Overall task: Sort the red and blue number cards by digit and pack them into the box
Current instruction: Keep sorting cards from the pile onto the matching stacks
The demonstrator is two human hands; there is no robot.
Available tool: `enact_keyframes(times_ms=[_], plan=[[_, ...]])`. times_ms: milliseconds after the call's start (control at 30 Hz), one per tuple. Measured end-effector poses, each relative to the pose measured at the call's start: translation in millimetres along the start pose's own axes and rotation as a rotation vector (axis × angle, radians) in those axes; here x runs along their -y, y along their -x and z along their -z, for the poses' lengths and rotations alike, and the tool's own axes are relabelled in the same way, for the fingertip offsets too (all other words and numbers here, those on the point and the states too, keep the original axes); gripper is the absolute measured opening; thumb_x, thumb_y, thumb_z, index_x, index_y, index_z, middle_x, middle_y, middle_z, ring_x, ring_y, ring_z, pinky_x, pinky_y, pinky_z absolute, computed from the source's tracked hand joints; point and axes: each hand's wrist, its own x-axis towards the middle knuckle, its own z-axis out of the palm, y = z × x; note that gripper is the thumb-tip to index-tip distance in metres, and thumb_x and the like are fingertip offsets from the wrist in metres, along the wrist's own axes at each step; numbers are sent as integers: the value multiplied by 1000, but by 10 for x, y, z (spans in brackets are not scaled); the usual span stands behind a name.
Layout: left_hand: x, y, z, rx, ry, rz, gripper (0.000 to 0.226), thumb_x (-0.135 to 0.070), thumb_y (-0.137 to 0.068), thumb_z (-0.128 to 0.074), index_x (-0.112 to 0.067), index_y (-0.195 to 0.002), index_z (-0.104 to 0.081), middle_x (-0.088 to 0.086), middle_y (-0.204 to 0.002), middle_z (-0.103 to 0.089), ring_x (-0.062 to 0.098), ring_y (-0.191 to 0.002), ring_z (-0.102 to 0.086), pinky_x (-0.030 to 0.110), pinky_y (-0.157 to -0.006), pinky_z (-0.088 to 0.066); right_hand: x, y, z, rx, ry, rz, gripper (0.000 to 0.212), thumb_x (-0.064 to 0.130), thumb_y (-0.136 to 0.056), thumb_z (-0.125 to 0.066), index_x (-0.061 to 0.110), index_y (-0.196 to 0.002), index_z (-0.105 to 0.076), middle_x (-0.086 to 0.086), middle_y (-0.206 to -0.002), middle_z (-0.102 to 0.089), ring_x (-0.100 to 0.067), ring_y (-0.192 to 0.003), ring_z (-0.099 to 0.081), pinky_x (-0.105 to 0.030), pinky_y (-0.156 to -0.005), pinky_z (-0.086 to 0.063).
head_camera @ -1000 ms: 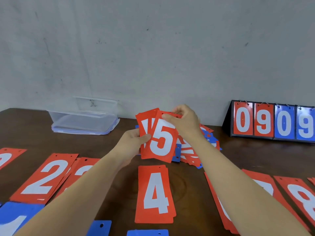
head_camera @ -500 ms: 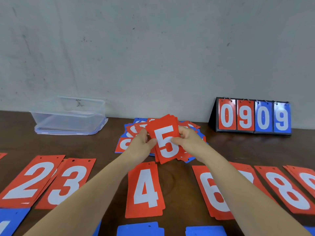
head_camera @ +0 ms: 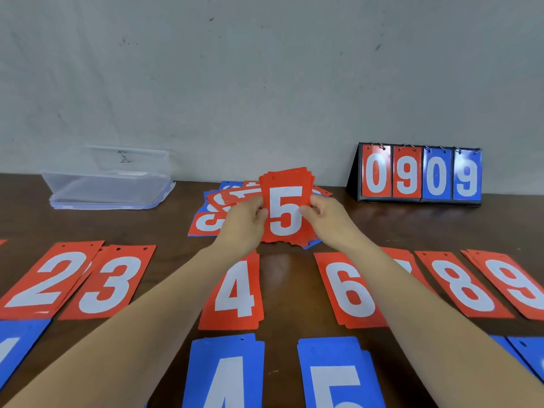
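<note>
Both hands hold a small stack of red 5 cards (head_camera: 285, 207) upright above the table centre. My left hand (head_camera: 244, 223) grips its left edge and my right hand (head_camera: 326, 217) pinches its right edge. Behind the stack lies an unsorted heap of red and blue cards (head_camera: 210, 214). Sorted red piles lie in a row: 2 (head_camera: 56, 278), 3 (head_camera: 113, 282), 4 (head_camera: 235, 293), 6 (head_camera: 350, 290), 8 (head_camera: 462, 285), 9 (head_camera: 512, 282). Blue piles 4 (head_camera: 225, 375) and 5 (head_camera: 335, 378) lie nearest me. The clear plastic box (head_camera: 109, 179) stands open at the back left.
A black flip scoreboard (head_camera: 419, 175) showing 0 9 0 9 stands at the back right against the grey wall. More blue cards (head_camera: 17, 346) show at the lower left and blue cards (head_camera: 527, 354) at the lower right. Bare brown tabletop (head_camera: 287, 278) lies between red 4 and 6.
The 5 stack has come down from raised to just above the table and is squared up; my right hand moved from its top to its right edge. The camera tilted down.
</note>
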Motion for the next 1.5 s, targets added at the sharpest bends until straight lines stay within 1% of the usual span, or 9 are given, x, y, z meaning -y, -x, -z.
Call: enact_keyframes(times_ms=[233,367,500,600,700,867,1100,1267,1500], plan=[[2,164,32,55,-52,49,21,-18,-103,-45,-7,-87,-53,8,-98,-65,18,-86,-60,23,-75,-50,-19,141,-42,53,109,-65,31,28,-100,-47,7,-82,-60,-8,-88,-66,-26,-87,-63,-51,-93,-48],[-133,204,187,6,175,119,24,-14,-100,-53,3,-86,-63,14,-86,-69,23,-77,-66,36,-80,-59,135,287,130,-64,-128,-88,20,19,-92,-62,1,-99,-68,-10,-103,-70,-27,-94,-67,-42,-89,-55],[-216,387,253,150,332,344,21,-13,-92,-66,-9,-112,-63,5,-85,-68,8,-62,-65,17,-58,-55,168,548,184,20,-204,-314,16,21,-89,-68,8,-98,-68,-1,-97,-66,-19,-95,-64,-23,-73,-54],[-134,540,202,266,302,419,40,-14,-87,-72,-6,-125,-63,6,-93,-72,12,-72,-72,23,-69,-59,101,692,96,66,-129,-456,30,25,-87,-70,6,-111,-67,-4,-109,-66,-21,-104,-62,-31,-82,-53],[-65,673,153,308,238,435,39,-16,-85,-74,-9,-123,-66,7,-99,-74,11,-76,-72,25,-76,-60,32,842,-2,89,-62,-499,24,27,-86,-71,8,-101,-72,-3,-89,-70,-12,-84,-62,-31,-82,-49],[-56,811,58,262,98,388,42,-20,-84,-76,-10,-124,-65,4,-95,-75,6,-76,-71,23,-80,-56,-38,959,-145,31,91,-500,18,36,-82,-74,23,-71,-70,5,-79,-69,-15,-96,-62,-45,-99,-45],[-82,808,78,153,123,323,36,-21,-86,-74,-12,-121,-67,2,-88,-74,8,-81,-70,25,-85,-56,21,989,-151,-48,235,-483,11,39,-84,-72,29,-85,-72,7,-96,-68,-15,-106,-56,-42,-102,-37],[5,692,242,59,126,252,40,-24,-84,-76,-15,-121,-66,2,-104,-72,11,-90,-66,27,-82,-54,-15,898,26,-153,69,-483,17,24,-83,-72,23,-67,-67,1,-83,-69,-17,-89,-63,-46,-91,-51],[247,387,353,-32,122,253,35,-25,-87,-72,-17,-120,-65,0,-98,-72,9,-88,-66,17,-68,-48,-275,264,257,-194,-23,-435,13,20,-84,-70,12,-74,-71,-5,-82,-70,-19,-91,-64,-45,-90,-53]])
